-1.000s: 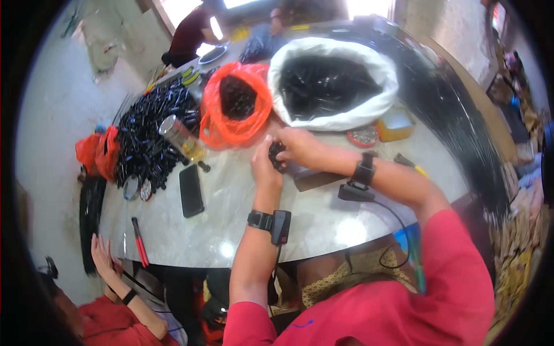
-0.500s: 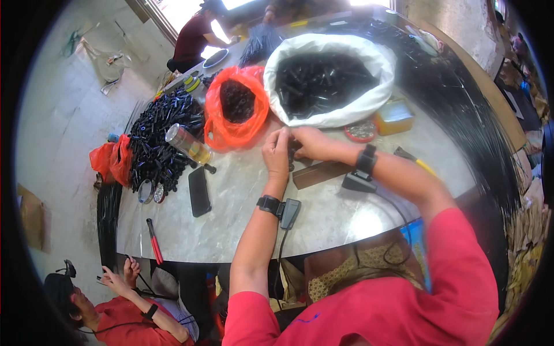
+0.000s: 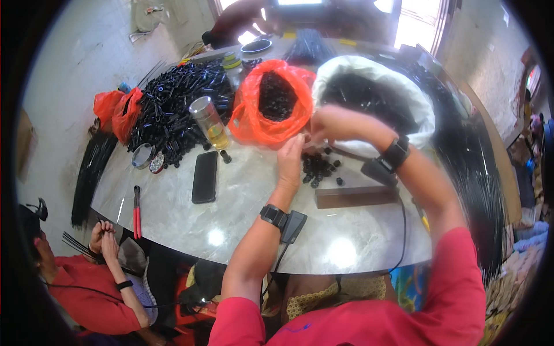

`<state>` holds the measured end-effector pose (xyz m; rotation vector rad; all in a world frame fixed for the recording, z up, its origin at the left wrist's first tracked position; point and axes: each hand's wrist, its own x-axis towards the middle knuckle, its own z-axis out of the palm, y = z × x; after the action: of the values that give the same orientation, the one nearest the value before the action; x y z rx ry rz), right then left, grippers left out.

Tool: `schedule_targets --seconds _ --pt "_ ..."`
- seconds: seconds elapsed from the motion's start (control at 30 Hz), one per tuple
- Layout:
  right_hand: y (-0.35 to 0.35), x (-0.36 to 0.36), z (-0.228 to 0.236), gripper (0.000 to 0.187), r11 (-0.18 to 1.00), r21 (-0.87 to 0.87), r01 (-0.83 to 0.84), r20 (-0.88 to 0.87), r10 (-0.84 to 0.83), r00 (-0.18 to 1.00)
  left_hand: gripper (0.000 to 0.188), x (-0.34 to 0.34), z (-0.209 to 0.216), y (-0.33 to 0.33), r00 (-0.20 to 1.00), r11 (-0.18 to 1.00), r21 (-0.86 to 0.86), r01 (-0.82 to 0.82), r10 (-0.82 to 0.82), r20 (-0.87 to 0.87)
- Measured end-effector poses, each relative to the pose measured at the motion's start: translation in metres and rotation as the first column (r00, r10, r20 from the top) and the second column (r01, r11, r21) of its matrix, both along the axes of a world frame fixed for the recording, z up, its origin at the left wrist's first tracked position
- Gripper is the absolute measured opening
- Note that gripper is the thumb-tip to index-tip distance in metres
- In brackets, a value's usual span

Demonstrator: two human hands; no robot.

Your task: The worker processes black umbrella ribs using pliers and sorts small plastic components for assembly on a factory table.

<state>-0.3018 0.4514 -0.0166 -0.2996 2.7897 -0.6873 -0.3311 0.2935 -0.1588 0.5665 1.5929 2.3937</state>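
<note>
On the left, one phone [image 3: 205,177], one pair of pliers [image 3: 137,213] and two clear jars [image 3: 209,123]; far middle, one open orange bag [image 3: 243,126]; far right, one white sack [image 3: 425,112]; nearer, one heap of black caps [image 3: 317,168]; nearer still, one brown block [image 3: 358,198].

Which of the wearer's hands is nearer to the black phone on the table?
Left. The left hand is to the right of the black phone, slightly higher in the picture; the right hand is farther right and higher, overlapping the white sack in this view.
</note>
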Motion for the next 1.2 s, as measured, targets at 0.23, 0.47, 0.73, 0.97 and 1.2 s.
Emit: schedule_targets --seconds 0.23,0.47,0.73,0.97,1.2 --pt "0.0 -0.094 -0.007 0.013 0.999 0.032 -0.003 -0.595 0.021 0.804 0.038 -0.016 0.019 -0.004 0.983 0.986 -0.003 -0.17 0.169 -0.069" --pt "-0.02 -0.136 -0.062 0.019 0.901 0.428 0.075 -0.476 0.153 0.866 0.048 -0.034 -0.023 -0.017 0.954 0.819 -0.51 -0.262 0.141 -0.264" --pt "-0.003 -0.147 -0.072 0.027 0.971 0.202 0.127 -0.484 -0.014 0.875 0.037 -0.027 -0.015 -0.017 0.951 0.865 -0.44 -0.239 0.116 -0.288" --pt "-0.026 -0.145 -0.075 0.009 0.873 0.468 0.135 -0.55 0.168 0.818 0.028 -0.021 -0.009 -0.014 0.921 0.889 -0.325 -0.324 0.218 -0.321" --pt "-0.015 -0.141 -0.088 0.012 0.861 0.352 0.366 -0.648 -0.058 0.759 0.025 -0.005 0.024 -0.019 0.99 0.975 -0.173 -0.141 0.135 -0.043"
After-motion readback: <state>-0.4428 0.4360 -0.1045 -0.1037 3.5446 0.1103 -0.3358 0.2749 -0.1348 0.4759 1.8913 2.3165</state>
